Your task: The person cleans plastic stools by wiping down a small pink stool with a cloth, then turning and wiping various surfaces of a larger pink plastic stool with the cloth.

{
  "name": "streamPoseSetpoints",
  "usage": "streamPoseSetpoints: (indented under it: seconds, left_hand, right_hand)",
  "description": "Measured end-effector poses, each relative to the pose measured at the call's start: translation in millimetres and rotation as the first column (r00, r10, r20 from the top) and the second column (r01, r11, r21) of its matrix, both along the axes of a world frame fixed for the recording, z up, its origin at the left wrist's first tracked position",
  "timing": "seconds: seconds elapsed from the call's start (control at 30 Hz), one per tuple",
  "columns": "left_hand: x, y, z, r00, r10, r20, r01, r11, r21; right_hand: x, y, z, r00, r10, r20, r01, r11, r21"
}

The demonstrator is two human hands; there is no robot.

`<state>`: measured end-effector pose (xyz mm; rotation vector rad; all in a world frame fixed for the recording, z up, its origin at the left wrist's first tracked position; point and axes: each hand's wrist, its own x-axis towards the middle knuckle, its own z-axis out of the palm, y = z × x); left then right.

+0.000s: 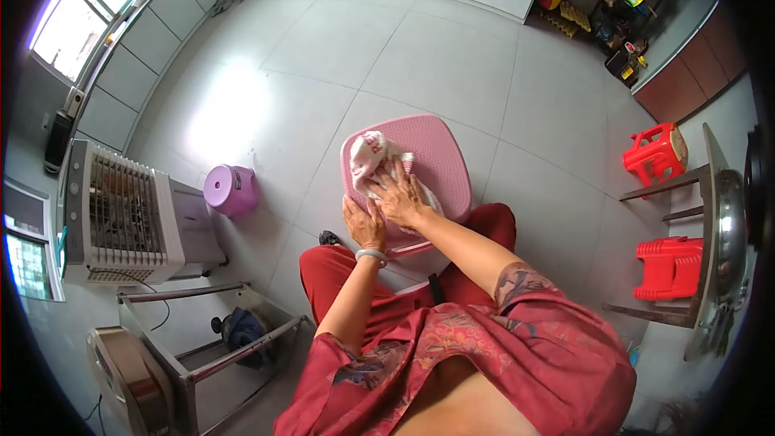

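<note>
In front of my knees stands a pink plastic stool (443, 163) with a textured, rounded-square top. A crumpled white cloth (369, 151) with pink-red lettering and a striped edge lies on its left half. My right hand (399, 196) rests flat on the cloth, fingers spread over it and covering part of it. At the stool's near left edge, my left hand (365, 224) lies with its fingers stretched out beside the cloth's lower end. Whether its fingertips touch the cloth is hard to see. A pale bracelet (371, 255) circles my left wrist.
A purple stool (231, 190) stands on the tiled floor to the left, by an air cooler (133, 214). Below it is a metal-framed stand (202, 363). Red stools (655, 153) sit at the right near a wooden-legged table (704, 234). A cluttered shelf (601, 0) fills the far right corner.
</note>
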<state>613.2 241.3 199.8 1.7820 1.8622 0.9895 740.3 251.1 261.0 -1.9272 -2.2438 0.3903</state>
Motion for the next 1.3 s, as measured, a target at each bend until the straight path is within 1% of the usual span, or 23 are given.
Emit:
streamPoseSetpoints:
  seconds: [0.03,0.1,0.13,0.17,0.27,0.37,0.5,0.57,0.6,0.63,0.7,0.77,0.8,0.83,0.9,0.97,1.0,1.1,1.17,1.2,1.23,1.27,1.3]
  left_hand:
    - [5.0,-1.0,3.1,0.998,0.041,-0.052,-0.041,0.999,-0.005]
    - [4.9,-0.8,-4.1,0.993,0.052,-0.109,-0.049,0.998,0.033]
    - [5.3,-1.5,-3.1,0.988,0.062,-0.145,-0.053,0.997,0.061]
    - [4.4,-1.9,-3.6,0.981,0.066,-0.183,-0.05,0.995,0.09]
    - [3.2,-2.1,-4.7,0.979,0.065,-0.195,-0.054,0.997,0.063]
    - [2.6,-1.8,-4.5,0.977,0.055,-0.205,-0.042,0.997,0.07]
    - [3.3,-2.9,-1.7,0.982,0.052,-0.18,-0.037,0.996,0.086]
    - [3.2,-2.4,-1.5,0.984,0.053,-0.167,-0.039,0.996,0.085]
    - [3.0,-2.6,-1.5,0.985,0.051,-0.163,-0.04,0.997,0.072]
    - [2.6,-2.9,-1.4,0.986,0.049,-0.158,-0.04,0.997,0.058]
    - [1.6,-3.4,-0.7,0.987,0.046,-0.153,-0.04,0.998,0.045]
    - [2.7,-3.4,-0.3,0.988,0.047,-0.145,-0.041,0.998,0.042]
    - [3.2,-3.4,-1.1,0.989,0.047,-0.141,-0.041,0.998,0.045]
    - [3.2,-3.3,-1.6,0.989,0.047,-0.139,-0.041,0.998,0.048]
    - [1.2,-2.1,-3.5,0.99,0.043,-0.137,-0.035,0.998,0.06]
    - [1.3,-3.2,-3.9,0.991,0.031,-0.132,-0.022,0.997,0.072]
    - [1.2,-3.6,-3.6,0.991,0.033,-0.133,-0.023,0.997,0.073]
    - [3.5,-2.4,-1.2,0.989,0.044,-0.139,-0.033,0.996,0.077]
    - [3.5,-2.7,-0.5,0.986,0.051,-0.161,-0.039,0.996,0.075]
    - [3.6,-4.2,-1.5,0.987,0.047,-0.151,-0.037,0.997,0.069]
    - [3.3,-4.6,-3.2,0.989,0.043,-0.143,-0.034,0.997,0.064]
    - [1.8,-3.0,-4.3,0.99,0.034,-0.134,-0.026,0.998,0.062]
    - [-0.1,-1.8,-5.6,0.996,0.022,-0.082,-0.017,0.998,0.066]
  right_hand:
    - [-4.3,13.8,1.0,1.0,0.009,-0.014,-0.009,1.0,-0.016]
    - [-8.2,41.8,-11.6,0.999,0.045,-0.003,-0.045,0.997,0.066]
    - [-10.1,52.6,-4.5,0.999,0.046,0.012,-0.046,0.999,0.016]
    - [-11.2,63.9,-6.6,0.999,0.041,-0.006,-0.041,0.999,0.02]
    - [-6.3,90.8,-2.8,0.999,0.0,-0.035,-0.001,1.0,-0.025]
    - [18.3,105.4,-14.8,0.981,-0.169,-0.09,0.171,0.985,0.013]
    - [78.0,85.7,-7.0,0.932,-0.363,0.013,0.363,0.931,0.037]
    - [101.3,62.6,-17.6,0.909,-0.412,0.061,0.394,0.897,0.199]
    - [108.6,46.6,-20.8,0.889,-0.457,0.031,0.445,0.876,0.185]
    - [108.7,25.7,-6.6,0.886,-0.464,-0.018,0.459,0.869,0.185]
    - [105.4,-17.3,-10.7,0.895,-0.446,0.002,0.438,0.881,0.181]
    - [90.0,-56.0,-15.6,0.925,-0.369,0.089,0.328,0.896,0.3]
    - [81.0,-71.2,-2.6,0.949,-0.304,0.085,0.27,0.923,0.275]
    - [75.0,-82.9,-6.5,0.973,-0.226,0.038,0.208,0.94,0.272]
    - [76.8,-82.2,-13.5,0.98,-0.198,-0.013,0.195,0.952,0.236]
    - [85.7,-53.9,-4.1,0.974,-0.222,0.049,0.212,0.964,0.158]
    - [89.9,-34.2,-9.3,0.973,-0.231,-0.003,0.226,0.948,0.224]
    - [83.1,31.2,-48.4,0.96,-0.281,0.003,0.259,0.889,0.377]
    - [63.1,62.1,-45.3,0.977,-0.213,-0.007,0.205,0.93,0.304]
    - [50.4,75.2,-58.0,0.973,-0.172,0.155,0.137,0.967,0.216]
    - [37.1,77.6,-73.7,0.953,-0.026,0.302,-0.022,0.988,0.154]
    - [20.8,65.3,-71.6,0.935,0.115,0.334,-0.173,0.973,0.15]
    - [10.5,47.0,-51.6,0.946,0.203,0.254,-0.245,0.958,0.148]
